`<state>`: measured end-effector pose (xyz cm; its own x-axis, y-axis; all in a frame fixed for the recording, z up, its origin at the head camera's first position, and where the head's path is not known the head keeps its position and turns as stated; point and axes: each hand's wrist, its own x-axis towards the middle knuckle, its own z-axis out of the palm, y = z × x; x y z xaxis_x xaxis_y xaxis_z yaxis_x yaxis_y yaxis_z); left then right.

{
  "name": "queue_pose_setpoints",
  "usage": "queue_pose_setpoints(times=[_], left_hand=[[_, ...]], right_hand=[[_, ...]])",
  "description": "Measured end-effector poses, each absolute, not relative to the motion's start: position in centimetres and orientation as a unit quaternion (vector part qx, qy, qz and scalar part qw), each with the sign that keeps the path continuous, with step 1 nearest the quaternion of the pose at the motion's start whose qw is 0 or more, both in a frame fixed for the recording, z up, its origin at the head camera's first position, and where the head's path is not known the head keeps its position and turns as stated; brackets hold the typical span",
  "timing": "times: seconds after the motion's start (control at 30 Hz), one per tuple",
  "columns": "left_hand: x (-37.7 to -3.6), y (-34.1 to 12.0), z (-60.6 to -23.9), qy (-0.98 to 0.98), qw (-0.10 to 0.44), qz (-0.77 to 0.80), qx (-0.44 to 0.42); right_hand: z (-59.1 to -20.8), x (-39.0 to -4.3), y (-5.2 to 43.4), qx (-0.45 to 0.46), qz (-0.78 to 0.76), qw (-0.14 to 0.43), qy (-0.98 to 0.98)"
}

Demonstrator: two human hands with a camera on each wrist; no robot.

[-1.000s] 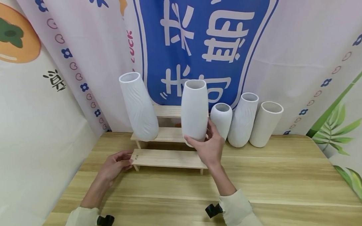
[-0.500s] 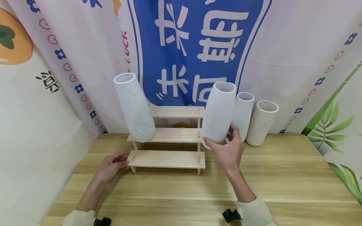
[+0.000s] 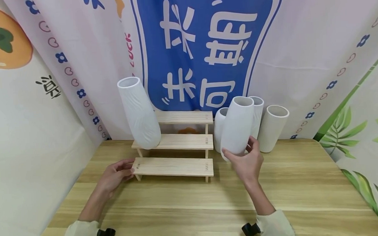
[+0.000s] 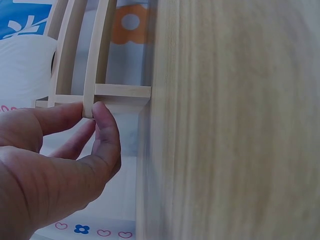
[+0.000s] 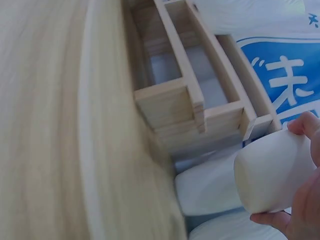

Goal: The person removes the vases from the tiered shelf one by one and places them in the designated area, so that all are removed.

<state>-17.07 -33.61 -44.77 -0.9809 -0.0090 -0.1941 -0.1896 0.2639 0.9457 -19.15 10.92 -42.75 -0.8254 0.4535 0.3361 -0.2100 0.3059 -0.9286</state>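
Note:
My right hand (image 3: 247, 161) grips a smooth white vase (image 3: 237, 126) near its base, holding it upright just right of the three-step wooden riser (image 3: 175, 166); the right wrist view shows the same vase (image 5: 272, 172) between my fingers. My left hand (image 3: 116, 174) holds the left end of the riser's bottom step, thumb and fingers pinching the board's edge (image 4: 89, 102) in the left wrist view. A tall textured white vase (image 3: 138, 112) stands at the left end of the middle step.
Three more white vases stand against the backdrop right of the riser: a short one (image 3: 220, 129), a textured one (image 3: 257, 114) partly hidden, and a plain cylinder (image 3: 273, 128). The wooden table (image 3: 192, 201) reaches to a printed fabric backdrop (image 3: 205, 44).
My right hand has carried the smooth vase from the riser's middle step off to the right and lower, beside the riser. The left hand has stayed on the bottom step.

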Motion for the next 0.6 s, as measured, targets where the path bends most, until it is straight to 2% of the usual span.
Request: queue_pose_setpoints(times=[0.6], left_hand=[[-17.0, -33.5, -44.5, 0.788, 0.08, 0.607, -0.061]], right_hand=[[-45.6, -19.4, 12.3, -0.1, 0.568, 0.218, -0.787]])
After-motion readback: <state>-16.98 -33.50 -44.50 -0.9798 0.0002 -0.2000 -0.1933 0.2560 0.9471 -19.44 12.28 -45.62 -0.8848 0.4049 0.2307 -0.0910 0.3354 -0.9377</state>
